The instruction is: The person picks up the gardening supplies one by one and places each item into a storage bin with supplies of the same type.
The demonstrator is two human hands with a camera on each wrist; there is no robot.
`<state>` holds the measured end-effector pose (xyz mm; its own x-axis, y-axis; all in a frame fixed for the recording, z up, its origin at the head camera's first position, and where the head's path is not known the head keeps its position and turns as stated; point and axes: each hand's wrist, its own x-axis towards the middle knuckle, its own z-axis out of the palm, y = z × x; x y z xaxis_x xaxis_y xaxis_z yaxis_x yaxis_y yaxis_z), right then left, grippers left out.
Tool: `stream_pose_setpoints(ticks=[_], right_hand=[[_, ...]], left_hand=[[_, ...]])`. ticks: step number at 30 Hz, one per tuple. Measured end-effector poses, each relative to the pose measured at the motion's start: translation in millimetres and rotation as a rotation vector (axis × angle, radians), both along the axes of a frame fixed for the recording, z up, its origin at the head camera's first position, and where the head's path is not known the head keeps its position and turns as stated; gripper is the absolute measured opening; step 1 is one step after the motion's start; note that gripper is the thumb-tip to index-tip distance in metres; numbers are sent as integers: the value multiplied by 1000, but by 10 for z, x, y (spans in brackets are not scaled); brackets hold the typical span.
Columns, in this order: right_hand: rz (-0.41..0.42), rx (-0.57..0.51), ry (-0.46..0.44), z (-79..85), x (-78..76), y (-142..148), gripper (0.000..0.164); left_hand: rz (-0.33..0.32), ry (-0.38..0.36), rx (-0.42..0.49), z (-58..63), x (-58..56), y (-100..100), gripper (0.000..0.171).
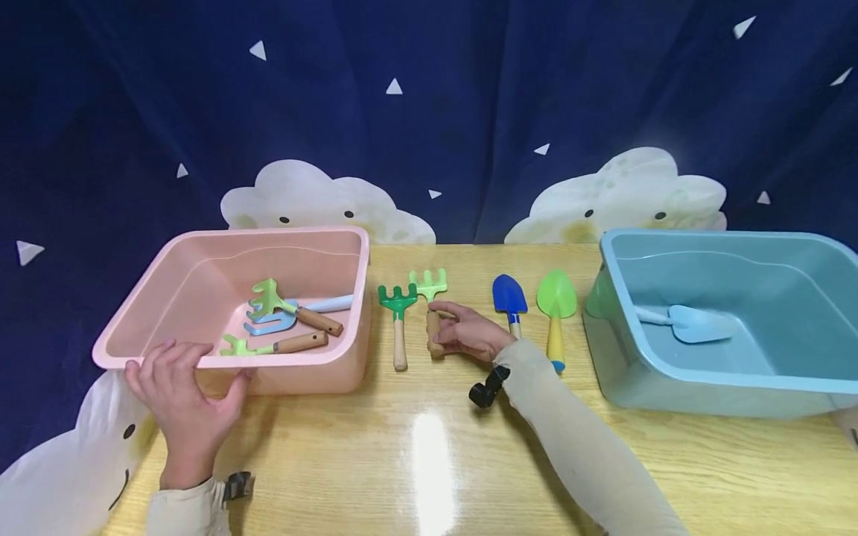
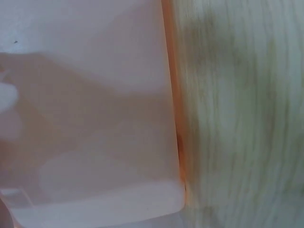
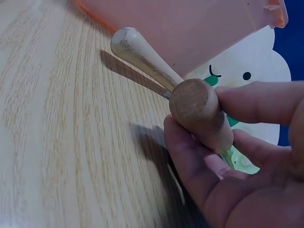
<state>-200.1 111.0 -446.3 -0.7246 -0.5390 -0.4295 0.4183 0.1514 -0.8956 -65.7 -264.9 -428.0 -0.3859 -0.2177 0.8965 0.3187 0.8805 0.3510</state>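
Observation:
My right hand (image 1: 474, 333) pinches the brown wooden handle of a light green hand rake (image 1: 430, 283) between thumb and fingers. In the right wrist view, that handle's round end (image 3: 190, 100) points at the camera. Just left of it lies a dark green hand rake (image 1: 398, 298) with a pale wooden handle. My left hand (image 1: 184, 391) holds the near rim of the pink tub (image 1: 355, 365), fingers over the edge and thumb outside. Inside the tub are two light green rakes (image 1: 268, 298) with wooden handles and a light blue fork (image 1: 278, 321).
Right of my right hand lie a blue trowel (image 1: 509, 294), partly behind the wrist, and a green trowel (image 1: 556, 296) with a yellow handle. A blue tub (image 1: 603, 335) at the right holds a light blue trowel (image 1: 700, 325). A dark blue curtain (image 1: 462, 134) hangs behind the table.

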Motion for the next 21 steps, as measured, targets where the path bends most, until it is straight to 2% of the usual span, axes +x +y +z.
stream_pose_setpoints(ticks=[7,21], right_hand=[[2,13,0,11,6,-15,78],[-17,59,1,29,29,-49,82]], left_hand=[[-9,15,3,-18,-11,-9,56],[-6,5,-12,-15,2,-4,64]])
